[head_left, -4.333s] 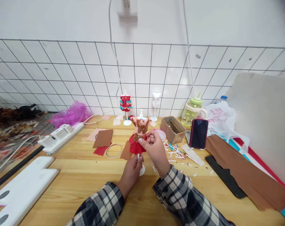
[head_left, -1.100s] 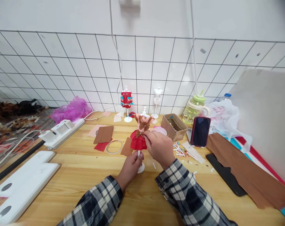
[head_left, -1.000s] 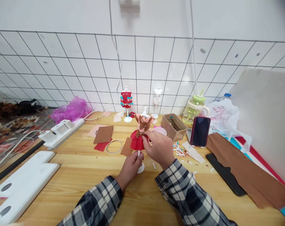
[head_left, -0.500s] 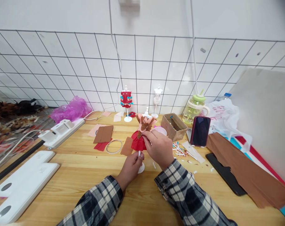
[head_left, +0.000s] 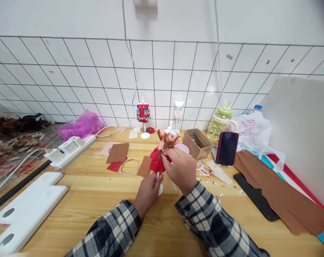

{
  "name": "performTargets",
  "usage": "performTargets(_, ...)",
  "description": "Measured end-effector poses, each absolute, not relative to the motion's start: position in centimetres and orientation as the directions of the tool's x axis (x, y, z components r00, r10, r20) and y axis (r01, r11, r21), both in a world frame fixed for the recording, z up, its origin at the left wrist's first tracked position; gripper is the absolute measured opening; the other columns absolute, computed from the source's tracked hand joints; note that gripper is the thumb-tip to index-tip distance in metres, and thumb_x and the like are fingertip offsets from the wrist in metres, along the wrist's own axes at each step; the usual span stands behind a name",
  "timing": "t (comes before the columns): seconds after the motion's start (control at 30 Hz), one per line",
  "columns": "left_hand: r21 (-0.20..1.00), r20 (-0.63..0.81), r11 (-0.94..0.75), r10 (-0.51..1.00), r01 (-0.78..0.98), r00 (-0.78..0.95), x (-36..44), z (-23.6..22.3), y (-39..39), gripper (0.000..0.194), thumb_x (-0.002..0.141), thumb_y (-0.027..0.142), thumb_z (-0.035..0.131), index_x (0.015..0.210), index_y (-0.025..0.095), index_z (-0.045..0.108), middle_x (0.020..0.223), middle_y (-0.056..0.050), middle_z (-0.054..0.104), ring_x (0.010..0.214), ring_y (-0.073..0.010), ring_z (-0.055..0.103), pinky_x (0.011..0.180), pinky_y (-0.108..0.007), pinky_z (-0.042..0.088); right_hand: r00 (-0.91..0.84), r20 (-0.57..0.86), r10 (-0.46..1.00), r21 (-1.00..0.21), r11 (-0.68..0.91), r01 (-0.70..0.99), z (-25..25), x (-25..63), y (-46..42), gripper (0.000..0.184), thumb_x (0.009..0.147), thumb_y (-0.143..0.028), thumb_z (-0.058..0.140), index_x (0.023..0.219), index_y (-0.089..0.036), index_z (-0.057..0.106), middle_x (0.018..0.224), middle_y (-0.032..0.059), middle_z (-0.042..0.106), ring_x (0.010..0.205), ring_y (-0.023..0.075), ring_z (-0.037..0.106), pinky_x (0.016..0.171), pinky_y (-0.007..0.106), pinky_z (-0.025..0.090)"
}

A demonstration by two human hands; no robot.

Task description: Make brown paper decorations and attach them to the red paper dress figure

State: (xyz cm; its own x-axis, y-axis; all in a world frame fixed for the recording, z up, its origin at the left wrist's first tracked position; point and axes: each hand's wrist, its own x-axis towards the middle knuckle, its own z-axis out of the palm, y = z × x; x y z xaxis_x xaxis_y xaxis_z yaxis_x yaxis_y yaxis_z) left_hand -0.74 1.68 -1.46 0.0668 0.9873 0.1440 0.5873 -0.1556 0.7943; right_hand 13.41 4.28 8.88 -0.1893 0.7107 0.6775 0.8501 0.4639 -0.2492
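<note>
My left hand (head_left: 149,190) is closed round the white pole of a miniature dress form. The form wears a paper dress (head_left: 157,160) with a red skirt and a pleated pink and brown top. Leaning right, its white shoulders (head_left: 171,129) show above the ruffles. With thumb and forefinger together, my right hand (head_left: 179,167) pinches a small brown pleated paper piece (head_left: 160,153) at the waist. Just above those fingertips sits a larger brown paper fan (head_left: 169,142). The stand's round base (head_left: 160,189) is partly hidden by my left hand.
Behind stand a dress form in red (head_left: 143,113) and a bare white one (head_left: 178,110). A cardboard box (head_left: 196,144), a phone (head_left: 227,149) and a drink bottle (head_left: 218,125) are to the right. Brown paper (head_left: 118,152) and a wire ring (head_left: 130,167) lie left.
The dress form has tipped a little further right, its top moving away from my left side. Both hands keep their hold, and the view has shifted slightly.
</note>
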Motion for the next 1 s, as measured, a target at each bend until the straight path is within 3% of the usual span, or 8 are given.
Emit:
performTargets(0.13,0.923,0.042,-0.068,0.996,0.378,0.078,-0.4,-1.8,1.7,0.035,0.09,0.048,0.04,0.072,0.02,0.048,0.058,0.003,0.048,0.053,-0.0136,0.044,0.05,-0.024,0.031,-0.196,0.658,0.727,-0.298,0.49,0.819,8.9,13.5,4.4,0.018,0.092,-0.035,0.051,0.096,-0.024,0.066,0.084,0.0007,0.069,0.076,0.0139,0.059,0.063,0.026,0.033)
performTargets(0.33,0.976,0.0,-0.012,0.998,0.217,0.057,-0.5,-1.8,2.0,0.037,0.089,0.052,0.042,0.072,0.019,0.046,0.056,0.005,0.045,0.05,-0.0113,0.04,0.049,-0.023,0.03,-0.207,0.671,0.712,-0.287,0.506,0.813,8.9,13.4,4.3,0.025,0.093,-0.037,0.047,0.102,-0.025,0.066,0.078,0.0012,0.068,0.07,0.0131,0.059,0.059,0.026,0.032)
performTargets(0.53,0.976,0.111,-0.118,0.993,0.184,0.049,-0.6,-1.6,1.8,0.039,0.093,0.05,0.035,0.07,0.02,0.044,0.06,0.003,0.046,0.056,-0.0122,0.044,0.055,-0.025,0.036,-0.226,0.676,0.701,-0.298,0.541,0.786,8.2,13.7,3.6,0.025,0.092,-0.032,0.046,0.102,-0.022,0.066,0.078,0.0026,0.068,0.07,0.0136,0.059,0.064,0.025,0.035)
performTargets(0.63,0.95,0.202,-0.196,0.979,0.244,0.001,-0.8,-1.1,2.4,0.042,0.095,0.049,0.029,0.066,0.021,0.041,0.06,0.002,0.044,0.057,-0.0137,0.045,0.059,-0.027,0.039,-0.233,0.629,0.742,-0.32,0.52,0.792,6.3,15.2,2.6,0.023,0.092,-0.029,0.045,0.098,-0.021,0.066,0.077,0.0027,0.068,0.071,0.0135,0.06,0.066,0.025,0.036)
performTargets(0.73,0.883,0.247,-0.229,0.969,0.409,0.009,-1.0,-0.2,4.0,0.047,0.094,0.049,0.029,0.063,0.02,0.049,0.064,-0.002,0.052,0.06,-0.0161,0.049,0.06,-0.028,0.04,-0.219,0.498,0.839,-0.369,0.434,0.822,3.5,17.4,1.4,0.021,0.091,-0.027,0.046,0.093,-0.022,0.067,0.076,0.002,0.068,0.073,0.0144,0.061,0.065,0.025,0.037)
performTargets(0.83,0.794,0.263,-0.245,0.964,0.557,0.048,-0.8,0.3,6.3,0.05,0.095,0.045,0.026,0.068,0.019,0.059,0.07,-0.006,0.058,0.065,-0.0194,0.054,0.062,-0.03,0.041,-0.229,0.307,0.924,-0.45,0.353,0.82,1.3,18.8,0.9,0.019,0.09,-0.024,0.048,0.091,-0.024,0.067,0.08,-0.0002,0.07,0.074,0.0138,0.063,0.066,0.024,0.039)
performTargets(1.0,0.712,0.311,-0.299,0.945,0.635,0.097,0.5,-0.9,10.5,0.042,0.096,0.037,0.027,0.084,0.019,0.063,0.087,-0.01,0.065,0.086,-0.0228,0.059,0.079,-0.033,0.042,-0.235,0.245,0.941,-0.469,0.327,0.82,0.5,18.2,1.7,0.019,0.088,-0.022,0.049,0.092,-0.025,0.067,0.086,-0.0003,0.072,0.08,0.0138,0.065,0.069,0.023,0.041)
